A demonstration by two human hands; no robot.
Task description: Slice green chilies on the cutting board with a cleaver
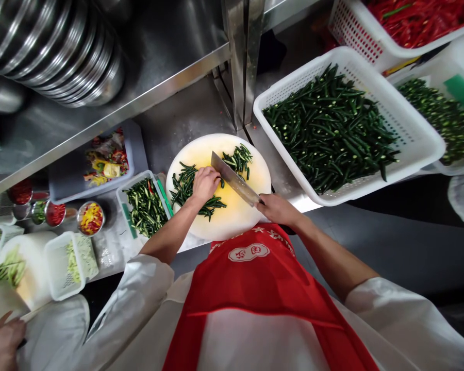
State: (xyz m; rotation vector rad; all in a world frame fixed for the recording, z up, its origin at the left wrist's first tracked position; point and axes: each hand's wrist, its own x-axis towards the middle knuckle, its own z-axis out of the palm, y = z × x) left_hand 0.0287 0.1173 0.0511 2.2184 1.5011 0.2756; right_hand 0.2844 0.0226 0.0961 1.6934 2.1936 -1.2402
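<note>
My right hand [275,208] is wrapped round the handle of a cleaver [237,181], whose broad blade stands on edge above the round white cutting board [239,219]. My left hand [206,184] has its fingers curled down on green chili peppers [183,190], close against the blade's left side. Whole-looking peppers spread under and around that hand. To the right of the blade lies a small heap of green chili peppers [240,158]. What exactly sits under my left fingertips is hidden.
A white basket [417,131] full of green chilies stands right, with red chilies [421,20] behind. Left are a tub of cut chilies [146,203], a grey tray [71,180] and small bowls [90,218]. Steel shelving [170,82] overhangs. A co-worker's hand [5,340] is at lower left.
</note>
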